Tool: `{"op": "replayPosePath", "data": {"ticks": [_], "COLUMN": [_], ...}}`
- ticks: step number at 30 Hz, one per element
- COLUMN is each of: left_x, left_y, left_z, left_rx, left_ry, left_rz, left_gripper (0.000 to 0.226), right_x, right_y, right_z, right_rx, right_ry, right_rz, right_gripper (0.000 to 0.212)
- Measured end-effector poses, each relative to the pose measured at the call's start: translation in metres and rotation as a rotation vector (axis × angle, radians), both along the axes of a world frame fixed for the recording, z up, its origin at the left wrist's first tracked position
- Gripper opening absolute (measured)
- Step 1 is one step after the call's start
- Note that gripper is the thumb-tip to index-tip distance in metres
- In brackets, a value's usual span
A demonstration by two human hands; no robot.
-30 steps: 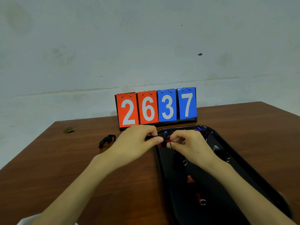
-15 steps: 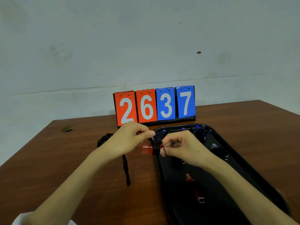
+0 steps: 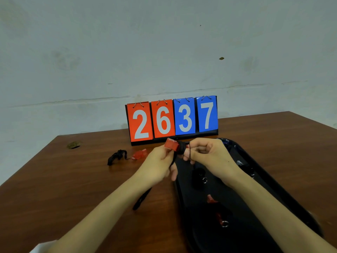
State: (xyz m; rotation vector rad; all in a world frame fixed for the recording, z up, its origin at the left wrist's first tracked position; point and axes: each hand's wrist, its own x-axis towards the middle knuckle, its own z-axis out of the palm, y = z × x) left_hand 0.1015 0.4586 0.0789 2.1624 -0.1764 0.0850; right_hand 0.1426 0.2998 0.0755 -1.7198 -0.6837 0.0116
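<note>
Fingertips of your left hand [image 3: 156,167] pinch the red whistle [image 3: 171,144] by its lower end, thumb on the near side, the other fingers curled under it. The thumb and forefinger of your right hand [image 3: 209,157] close on the thin black cord [image 3: 189,152] that loops out of the dark end of the whistle; the rest of that hand's fingers are folded into the palm. Both hands hold the whistle in the air above the far left rim of the black tray [image 3: 273,181], just in front of the flip scoreboard [image 3: 172,118] (it reads 2637, two red cards, then two blue). From the whistle the black lanyard [image 3: 142,198] runs down behind your left palm and comes out below the wrist, its end low over the brown table [image 3: 73,189]; you cannot tell whether it touches the wood. To the left of your hands a second red whistle [image 3: 139,154] lies on the table with its own bunched black strap [image 3: 117,156] beside it. Inside the tray lie more red pieces [image 3: 210,199], hard to make out against the dark bottom, and two metal rings [image 3: 225,223]. At the table's far left corner is a round hole [image 3: 73,144], and a white sleeve [image 3: 43,247] shows at the bottom edge.
</note>
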Motion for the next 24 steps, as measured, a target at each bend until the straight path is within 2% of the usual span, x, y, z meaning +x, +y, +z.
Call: {"op": "replayPosePath", "data": {"ticks": [3,5,8,13,19,24], "left_x": [0.003,0.005,0.004,0.000,-0.001,0.002], "left_y": [-0.002,-0.002,-0.003,0.003,0.017,0.028], "left_z": [-0.009,-0.013,-0.014,-0.005,0.015,0.022], "left_rx": [-0.124,-0.127,0.058,0.321,0.386,0.327], "left_ry": [-0.042,-0.034,-0.038,-0.186,-0.164,-0.096], "left_rz": [0.062,0.076,0.044,0.089,0.060,-0.033], "left_gripper": [0.028,0.025,0.017,0.013,0.012,0.009], "right_x": [0.003,0.008,0.012,0.011,0.007,0.003], "right_y": [0.001,-0.001,-0.003,-0.001,0.000,0.001], "right_z": [-0.003,-0.004,-0.007,-0.013,-0.014,-0.009], "right_rx": [0.015,0.029,-0.020,-0.217,-0.425,-0.477], "right_ry": [0.022,0.057,0.040,-0.141,-0.234,-0.202], "right_rz": [-0.115,-0.198,-0.308,-0.423,-0.259,-0.039], "right_gripper": [0.008,0.005,0.005,0.005,0.007,0.005]}}
